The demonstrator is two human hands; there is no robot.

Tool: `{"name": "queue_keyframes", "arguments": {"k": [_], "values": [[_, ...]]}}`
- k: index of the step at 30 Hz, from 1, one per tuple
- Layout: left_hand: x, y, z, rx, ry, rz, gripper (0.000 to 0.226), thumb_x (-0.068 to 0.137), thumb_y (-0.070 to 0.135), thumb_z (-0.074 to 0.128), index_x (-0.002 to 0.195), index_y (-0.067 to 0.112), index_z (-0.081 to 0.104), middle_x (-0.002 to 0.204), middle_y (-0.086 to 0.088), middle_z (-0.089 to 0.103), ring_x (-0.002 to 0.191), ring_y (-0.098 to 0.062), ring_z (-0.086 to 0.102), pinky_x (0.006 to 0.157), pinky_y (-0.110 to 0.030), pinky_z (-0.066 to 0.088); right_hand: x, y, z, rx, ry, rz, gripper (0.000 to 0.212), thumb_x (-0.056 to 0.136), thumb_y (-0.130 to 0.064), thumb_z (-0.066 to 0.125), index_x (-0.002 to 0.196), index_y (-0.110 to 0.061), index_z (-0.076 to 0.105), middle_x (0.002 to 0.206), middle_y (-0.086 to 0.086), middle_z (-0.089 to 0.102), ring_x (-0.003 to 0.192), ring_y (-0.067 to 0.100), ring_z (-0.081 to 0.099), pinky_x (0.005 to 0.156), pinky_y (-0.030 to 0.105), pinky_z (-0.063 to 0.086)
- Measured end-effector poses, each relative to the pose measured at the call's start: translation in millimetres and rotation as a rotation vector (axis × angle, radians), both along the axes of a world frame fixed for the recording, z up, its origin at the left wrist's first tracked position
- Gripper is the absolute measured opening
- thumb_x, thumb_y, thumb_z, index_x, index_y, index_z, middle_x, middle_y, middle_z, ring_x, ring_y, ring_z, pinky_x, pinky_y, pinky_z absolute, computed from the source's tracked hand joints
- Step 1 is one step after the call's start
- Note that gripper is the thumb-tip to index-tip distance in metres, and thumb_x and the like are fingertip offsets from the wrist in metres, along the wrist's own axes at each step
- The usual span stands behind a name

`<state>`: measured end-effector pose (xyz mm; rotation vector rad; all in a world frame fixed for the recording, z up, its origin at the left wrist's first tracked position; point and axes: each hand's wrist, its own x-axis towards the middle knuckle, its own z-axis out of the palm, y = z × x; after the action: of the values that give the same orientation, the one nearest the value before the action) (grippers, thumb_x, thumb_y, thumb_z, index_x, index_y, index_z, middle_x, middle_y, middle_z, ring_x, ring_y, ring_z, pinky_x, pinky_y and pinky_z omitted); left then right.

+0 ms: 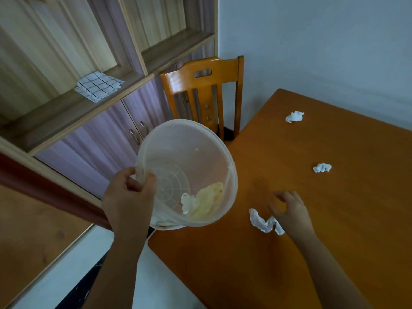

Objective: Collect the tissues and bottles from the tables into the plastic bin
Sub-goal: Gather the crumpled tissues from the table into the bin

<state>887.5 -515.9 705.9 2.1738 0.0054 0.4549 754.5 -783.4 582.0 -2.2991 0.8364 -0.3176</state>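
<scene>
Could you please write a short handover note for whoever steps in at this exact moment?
Left hand: gripping the rim of the plastic bin, held tilted beside the table edge.
Right hand: open, empty, fingers spread just over the nearest tissue, not yet closed on it.
Done: crumpled tissues already lie in the bin.
Left: three tissues on the table: the nearest one, a middle tissue and a far tissue near the wall. No bottles are in view here; check other tables.
</scene>
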Motion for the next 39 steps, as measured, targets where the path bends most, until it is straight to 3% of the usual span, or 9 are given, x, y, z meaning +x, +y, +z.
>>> {"name": "queue_keyframes", "arguments": {"k": [7,11,15,24,29,33,35,37,39], "values": [[1.3,-9.7,-0.6,0.024,-0.023,-0.016,0.016,0.078,0.028,0.065,0.087,0.014,0.064,0.054,0.01,0.049,0.051,-0.005,0.048,0.052,-0.018,0.033,-2.1,7.8,-49.2,0.081,0.244,0.065,0.037,0.079,-0.027,0.064,0.106,-0.003,0.055,0.113,0.013,0.049,0.103,0.03,0.051,0.074,0.032,0.041],[0.1,-10.8,-1.5,0.041,-0.021,-0.033,0.013,0.079,0.027,0.065,0.085,0.016,0.063,0.053,0.009,0.049,0.051,-0.005,0.048,0.052,-0.018,0.034,-4.8,13.6,-60.0,0.04,0.296,0.127,0.033,0.08,-0.03,0.062,0.106,-0.01,0.056,0.112,0.008,0.049,0.099,0.023,0.049,0.072,0.027,0.041],[-2.5,-12.8,-1.3,0.025,-0.011,-0.03,0.009,0.078,0.028,0.065,0.081,0.025,0.057,0.052,0.007,0.05,0.05,-0.005,0.048,0.052,-0.016,0.032,-7.6,16.7,-65.6,0.0,0.306,0.105,0.025,0.082,-0.027,0.059,0.103,-0.013,0.06,0.107,0.007,0.051,0.101,0.024,0.048,0.077,0.033,0.047],[-8.5,-7.7,-5.2,-0.055,0.002,-0.054,0.007,0.076,0.03,0.065,0.079,0.024,0.061,0.051,0.007,0.051,0.048,-0.006,0.05,0.05,-0.017,0.035,-22.2,18.0,-44.8,0.095,0.057,-0.044,0.022,0.08,-0.017,0.063,0.101,-0.01,0.062,0.095,0.002,0.052,0.089,0.019,0.051,0.069,0.027,0.04],[-14.9,0.7,-2.9,-0.138,0.037,-0.087,0.014,0.076,0.031,0.064,0.082,0.019,0.064,0.053,-0.003,0.057,0.05,-0.02,0.057,0.05,-0.029,0.048,-29.9,18.1,10.8,0.011,-0.13,-0.128,0.023,0.079,-0.013,0.066,0.1,-0.005,0.063,0.095,0.007,0.055,0.082,0.017,0.053,0.065,0.021,0.039],[-29.1,3.5,2.5,-0.192,0.037,-0.136,0.011,0.074,0.028,0.064,0.078,0.018,0.062,0.051,0.0,0.055,0.043,-0.007,0.052,0.04,-0.01,0.038,-30.6,31.6,70.2,-0.072,-0.322,-0.105,0.018,0.077,-0.014,0.068,0.093,-0.01,0.063,0.089,0.002,0.054,0.076,0.015,0.052,0.062,0.015,0.039],[-35.4,4.1,4.1,-0.231,0.079,-0.143,0.006,0.075,0.024,0.066,0.075,0.024,0.061,0.053,-0.001,0.056,0.046,-0.007,0.052,0.04,-0.009,0.035,-28.7,43.8,95.7,-0.086,-0.397,-0.071,0.016,0.076,-0.014,0.069,0.09,-0.014,0.063,0.088,0.0,0.054,0.076,0.012,0.051,0.064,0.013,0.038],[-40.2,6.9,4.9,-0.277,0.105,-0.158,0.012,0.074,0.023,0.068,0.071,0.03,0.059,0.055,-0.003,0.056,0.048,-0.011,0.053,0.042,-0.012,0.039,-25.4,58.6,115.1,-0.107,-0.43,-0.025,0.016,0.074,-0.013,0.07,0.089,-0.015,0.063,0.085,-0.002,0.054,0.076,0.008,0.05,0.064,0.011,0.039],[-43.6,9.8,6.0,-0.306,0.129,-0.182,0.006,0.074,0.023,0.069,0.077,0.023,0.064,0.055,-0.002,0.055,0.05,-0.014,0.053,0.047,-0.023,0.043,-20.8,75.0,127.6,-0.137,-0.436,0.032,0.017,0.074,-0.012,0.071,0.089,-0.013,0.064,0.083,-0.007,0.051,0.076,0.006,0.049,0.066,0.007,0.039]]}}
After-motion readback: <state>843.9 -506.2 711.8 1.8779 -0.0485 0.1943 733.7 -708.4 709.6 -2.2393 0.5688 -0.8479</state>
